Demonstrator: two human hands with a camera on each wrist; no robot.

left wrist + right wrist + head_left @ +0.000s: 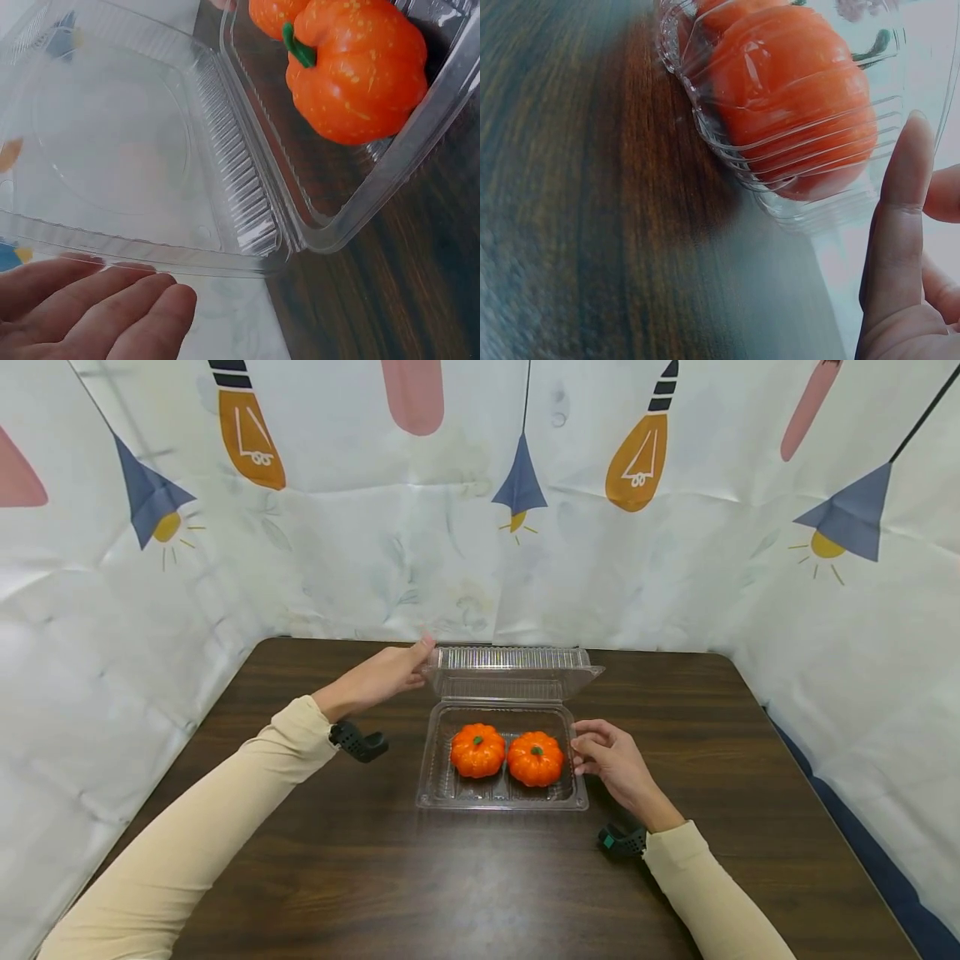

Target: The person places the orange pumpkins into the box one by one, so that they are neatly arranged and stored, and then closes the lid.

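A clear plastic clamshell container rests on the table with its ribbed lid raised at the back. Two small orange pumpkins with green stems sit side by side in its base, a left pumpkin and a right pumpkin. My left hand holds the lid by its left edge; in the left wrist view its fingers lie along that edge and the thumb is hidden. At the base's right rim, my right hand grips with thumb and fingertips, one finger extended beside the ribbed wall.
The dark wood-grain table spreads around the container. A white curtain printed with lamps and bulbs hangs close behind the table's far edge and along both sides. Each wrist wears a black strap, a left strap and a right strap.
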